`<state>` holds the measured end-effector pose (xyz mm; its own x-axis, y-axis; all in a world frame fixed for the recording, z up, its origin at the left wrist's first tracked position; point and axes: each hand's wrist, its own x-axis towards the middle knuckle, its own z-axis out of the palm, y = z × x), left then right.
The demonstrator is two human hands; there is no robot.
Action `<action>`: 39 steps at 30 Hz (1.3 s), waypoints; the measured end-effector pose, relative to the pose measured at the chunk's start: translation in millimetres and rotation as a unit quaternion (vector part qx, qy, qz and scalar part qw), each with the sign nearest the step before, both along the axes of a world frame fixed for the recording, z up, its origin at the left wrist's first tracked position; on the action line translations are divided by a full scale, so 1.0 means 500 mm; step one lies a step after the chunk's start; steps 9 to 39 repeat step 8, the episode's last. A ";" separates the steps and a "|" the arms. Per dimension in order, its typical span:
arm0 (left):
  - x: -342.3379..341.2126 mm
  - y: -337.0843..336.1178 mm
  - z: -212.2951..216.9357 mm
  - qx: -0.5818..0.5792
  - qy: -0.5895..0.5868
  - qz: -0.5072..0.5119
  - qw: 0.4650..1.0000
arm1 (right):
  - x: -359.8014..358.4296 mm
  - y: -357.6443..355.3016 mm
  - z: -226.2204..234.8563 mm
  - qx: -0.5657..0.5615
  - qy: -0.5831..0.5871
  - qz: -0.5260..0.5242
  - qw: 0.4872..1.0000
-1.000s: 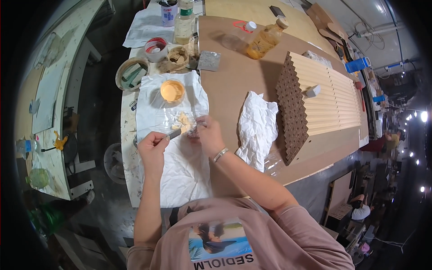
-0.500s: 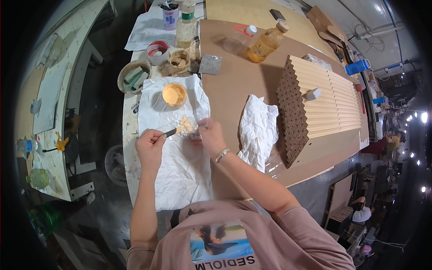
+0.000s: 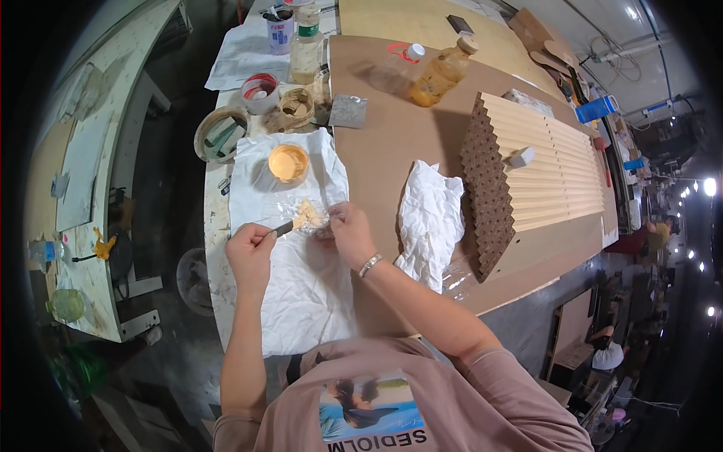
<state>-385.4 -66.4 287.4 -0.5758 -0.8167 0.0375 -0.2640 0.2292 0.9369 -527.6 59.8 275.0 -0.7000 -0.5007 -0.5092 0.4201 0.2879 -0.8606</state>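
Note:
My left hand (image 3: 250, 250) is closed around a small dark-handled spatula (image 3: 284, 228). Its tip touches a lump of pale tan putty (image 3: 306, 214), which lies on a sheet of clear plastic film (image 3: 288, 202). On the other side of the putty, my right hand (image 3: 354, 236) pinches the edge of that film; its fingertips are partly hidden. A white cloth (image 3: 305, 301) lies spread beneath all this. Beyond the film, a round cup of orange-tan paste (image 3: 288, 162) stands on the same cloth.
Farther off stand a round tub (image 3: 221, 134), a red-rimmed cup (image 3: 260, 93), a small tan bowl (image 3: 296, 108) and bottles. Right of the hands lie a crumpled white cloth (image 3: 431, 218) and a ridged wooden piece (image 3: 538, 162) with a pale block (image 3: 521, 157) on it.
Both hands keep their hold, with only a slight shift around the putty. The whole view has moved a little; otherwise the table's things stand as before.

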 end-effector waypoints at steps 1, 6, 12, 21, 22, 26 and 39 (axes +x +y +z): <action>-0.002 0.001 0.004 0.046 0.016 0.014 0.999 | -0.001 0.002 -0.004 -0.003 0.014 0.000 1.000; -0.006 -0.004 0.007 0.128 0.001 0.060 0.990 | 0.002 -0.001 -0.007 -0.001 0.021 0.005 1.000; 0.005 -0.006 0.004 0.144 -0.056 0.062 0.986 | 0.002 -0.002 -0.006 0.016 0.019 0.007 1.000; 0.005 -0.006 0.004 0.144 -0.056 0.062 0.986 | 0.002 -0.002 -0.006 0.016 0.019 0.007 1.000; 0.005 -0.006 0.004 0.144 -0.056 0.062 0.986 | 0.002 -0.002 -0.006 0.016 0.019 0.007 1.000; 0.005 -0.006 0.004 0.144 -0.056 0.062 0.986 | 0.002 -0.002 -0.006 0.016 0.019 0.007 1.000; 0.005 -0.006 0.004 0.144 -0.056 0.062 0.986 | 0.002 -0.002 -0.006 0.016 0.019 0.007 1.000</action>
